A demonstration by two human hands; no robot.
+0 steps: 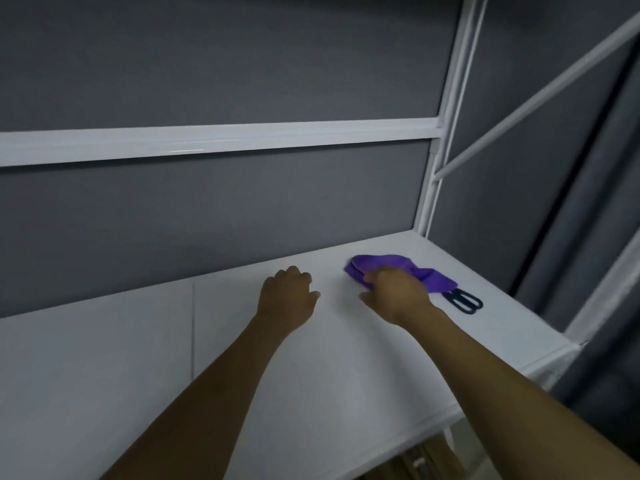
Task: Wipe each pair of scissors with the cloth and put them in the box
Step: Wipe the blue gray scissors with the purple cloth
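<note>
- Head view: only the two black oval handle loops of the scissors (464, 301) show. They lie flat on the table near its right edge, and the blades are hidden under the cloth.
- The purple cloth (441, 280) is soft and bunched into thick folds. It lies on the far right part of the table, over the scissors, and the hand covers its middle.
- The right hand (398, 296) is on the cloth, knuckles up. Its fingers curl into the folds and grip them, with the fingertips out of sight and the thumb stuck out to the left.
- The left hand (287, 299) is over the bare tabletop, well apart from the cloth. Its fingers curl under past the knuckles, with nothing visible in them.
- The white table (104, 358) is smooth and matte, with a thin seam running across it.
- Behind are a flat grey panel (207, 209) and a glossy white frame (429, 188); a pleated grey curtain (571, 220) hangs to the right.
- Brownish shapes under the table's near edge are cut off and too dim to make out.
</note>
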